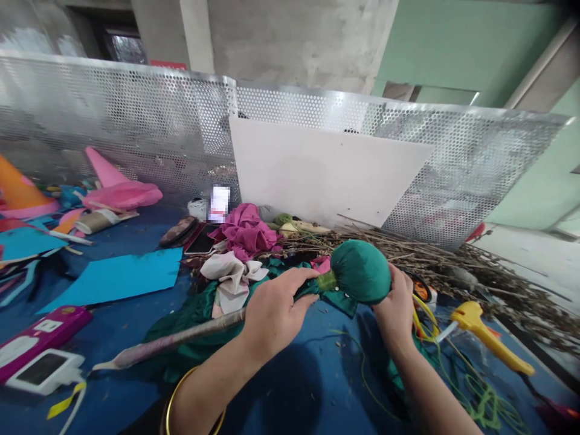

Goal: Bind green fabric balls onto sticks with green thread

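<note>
I saw over my remote feed the green ball (360, 270) left of the glue gun (492, 341), the left hand (274, 314) with fingers clamped around the neck (327, 281), the right hand (395, 311) gripping its gun-facing side.

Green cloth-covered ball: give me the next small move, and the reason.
Perhaps turn the green cloth-covered ball slightly with the right hand, to check the yellowish band at its neck: that hand holds the ball's side, the left hand grips just beside the band, and the band's far side is out of view.
</note>
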Demonstrator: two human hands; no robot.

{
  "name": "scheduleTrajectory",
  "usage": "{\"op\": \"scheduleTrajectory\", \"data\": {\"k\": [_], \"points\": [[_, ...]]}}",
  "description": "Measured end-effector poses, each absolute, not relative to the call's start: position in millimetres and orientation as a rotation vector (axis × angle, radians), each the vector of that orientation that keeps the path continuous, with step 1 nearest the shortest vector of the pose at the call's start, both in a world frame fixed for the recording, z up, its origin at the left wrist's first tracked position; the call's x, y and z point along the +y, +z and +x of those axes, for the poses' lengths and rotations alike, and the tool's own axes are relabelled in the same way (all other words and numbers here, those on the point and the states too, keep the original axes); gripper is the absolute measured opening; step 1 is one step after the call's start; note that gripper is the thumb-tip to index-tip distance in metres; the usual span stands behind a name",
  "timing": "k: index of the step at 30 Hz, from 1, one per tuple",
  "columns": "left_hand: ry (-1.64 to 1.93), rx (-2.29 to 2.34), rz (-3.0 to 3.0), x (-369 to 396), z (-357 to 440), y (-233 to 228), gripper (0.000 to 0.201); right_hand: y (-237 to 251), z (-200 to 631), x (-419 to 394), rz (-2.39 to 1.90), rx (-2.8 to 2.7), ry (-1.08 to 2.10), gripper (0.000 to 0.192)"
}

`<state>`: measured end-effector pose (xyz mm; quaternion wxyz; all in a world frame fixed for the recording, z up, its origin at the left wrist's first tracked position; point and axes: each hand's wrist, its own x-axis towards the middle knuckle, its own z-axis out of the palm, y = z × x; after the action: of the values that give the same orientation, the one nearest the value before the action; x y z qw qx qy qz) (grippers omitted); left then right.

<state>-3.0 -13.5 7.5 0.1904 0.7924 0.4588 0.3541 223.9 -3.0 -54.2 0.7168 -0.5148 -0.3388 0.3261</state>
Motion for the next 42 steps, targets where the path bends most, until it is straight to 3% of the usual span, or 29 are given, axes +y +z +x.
{"op": "scheduleTrajectory", "data": {"k": [2, 5, 8, 13, 16, 20, 31, 42], "points": [[0.994, 1.285, 2.211, -12.8, -3.7, 8.4, 0.033, -50.6, 210.2, -11.1, -1.159, -0.892, 0.776, 0.044], [0.974, 1.283, 2.204, -11.6, -4.2, 8.2, 0.033, -50.6, 176.2, -28.6, -1.01, -1.059, 1.164, 0.029], [0.955, 1.292, 2.207, -9.4, -5.1, 7.1, 0.034, -52.8, 152.3, -45.9, -1.04, -1.32, 1.007, 0.005], [0.922, 1.272, 2.194, -7.1, -6.5, 6.4, 0.033, -48.6, 151.7, -65.8, -1.069, -1.51, 0.372, 0.011], [0.848, 1.26, 2.185, -7.9, -4.1, 5.5, 0.038, -40.6, 152.7, -68.1, -0.852, -1.579, 0.56, 0.017], [0.765, 1.261, 2.176, -9.2, 2.4, 3.6, 0.041, -39.8, 147.7, -62.8, -0.694, -1.273, 0.975, 0.036], [0.715, 1.406, 2.205, -15.1, 14.0, -1.6, 0.023, -56.0, 135.6, -74.5, -1.031, -1.463, 0.464, 0.03], [0.751, 1.149, 2.101, -5.3, -2.5, 5.8, 0.032, -62.8, 151.8, -57.3, -1.026, -1.488, 0.519, 0.034]]}}
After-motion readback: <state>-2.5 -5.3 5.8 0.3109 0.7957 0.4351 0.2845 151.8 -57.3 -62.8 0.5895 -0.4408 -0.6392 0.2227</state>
